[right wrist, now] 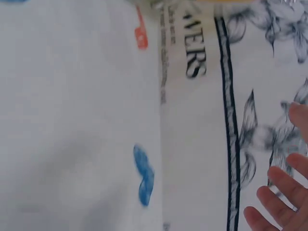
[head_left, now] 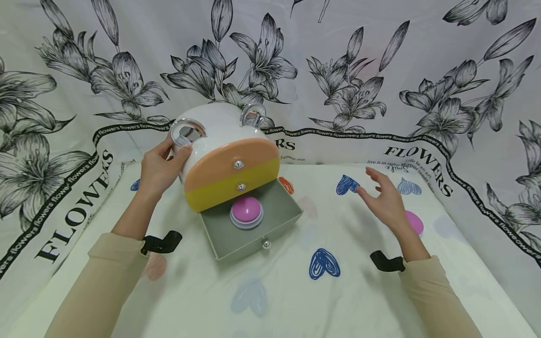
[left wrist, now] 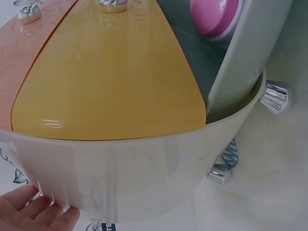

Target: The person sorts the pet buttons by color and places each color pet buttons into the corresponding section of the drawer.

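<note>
A rounded white drawer box point(head_left: 215, 119) with two silver ear-like rounds on top stands left of the middle. Its orange drawer point(head_left: 211, 168) and yellow drawer point(head_left: 211, 190) are closed. The green bottom drawer point(head_left: 220, 239) is pulled out, and a pink push-button disc point(head_left: 246, 209) with a pale rim lies in it. My left hand point(head_left: 159, 169) grips the box's upper left side beside one silver ear; in the left wrist view its fingertips point(left wrist: 72, 211) touch the white wall. To the right, my right hand point(head_left: 384, 199) hovers over the cloth with fingers spread, holding nothing.
A second pink round object point(head_left: 414, 223) lies partly hidden behind the right wrist. White cloth with printed hearts point(head_left: 324, 264) covers the table. A flower-print curtain point(head_left: 338, 94) hangs along the back and sides.
</note>
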